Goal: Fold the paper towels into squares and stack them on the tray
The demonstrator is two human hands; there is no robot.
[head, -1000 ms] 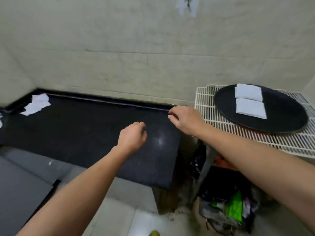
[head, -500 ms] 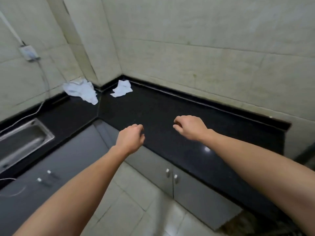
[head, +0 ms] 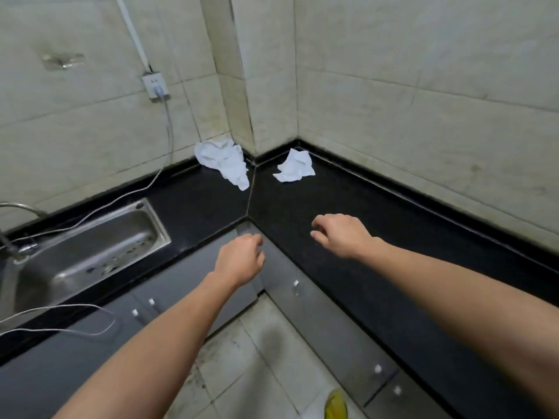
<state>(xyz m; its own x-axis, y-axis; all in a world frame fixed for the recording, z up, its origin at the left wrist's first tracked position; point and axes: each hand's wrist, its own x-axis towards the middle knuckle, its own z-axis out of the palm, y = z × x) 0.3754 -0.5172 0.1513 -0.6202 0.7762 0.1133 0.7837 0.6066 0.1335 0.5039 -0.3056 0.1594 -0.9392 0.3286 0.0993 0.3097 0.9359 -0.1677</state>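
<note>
The fingers [head: 317,232] of the right hand [head: 341,235] are spread and a little curled, holding nothing, and they hover above the black surface [head: 393,237] in front of the corner. The left hand [head: 242,260] is loosely curled, almost a soft fist, also empty, and it hangs over the near edge where the two runs of the surface meet.

What has changed is the direction of the person. A second ago the view showed the round tray with two folded squares lying on it, at the right on a wire rack. Now the person has turned to the left, the tray is out of sight, and the far corner has come much nearer. There two crumpled paper towels wait: a bigger towel [head: 225,163] on the left side of the seam, against the wall, and a smaller towel [head: 295,167] just right of the seam. They lie near each other but apart.

I think this means the next towel is being fetched. The right hand is closer to the smaller one, but still well short of it. The sink [head: 90,252] at the left plays no part.
</note>
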